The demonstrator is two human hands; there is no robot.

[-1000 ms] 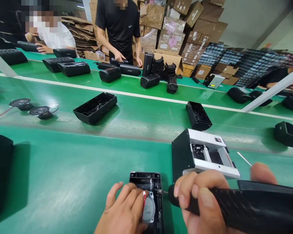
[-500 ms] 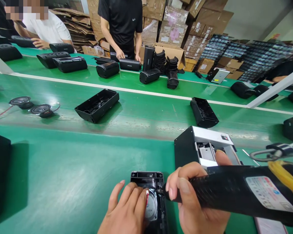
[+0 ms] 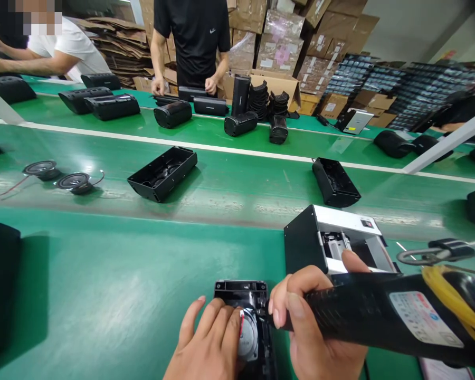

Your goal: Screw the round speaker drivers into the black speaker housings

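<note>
Right grip [image 3: 316, 322] clamped round electric screwdriver [image 3: 360, 309], bit at screw [image 3: 262, 311].
Left grip [image 3: 203, 340] flat on speaker housing [image 3: 239, 292], beside driver [image 3: 248, 335]; seating unclear.

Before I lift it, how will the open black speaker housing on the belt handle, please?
The open black speaker housing is probably light for its size, being a hollow shell. Its flat shape should resist rolling. Thin walls may flex slightly.

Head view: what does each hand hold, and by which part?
The right hand grips an electric screwdriver by its front barrel; the left hand presses a black speaker housing at its lower half.
</note>
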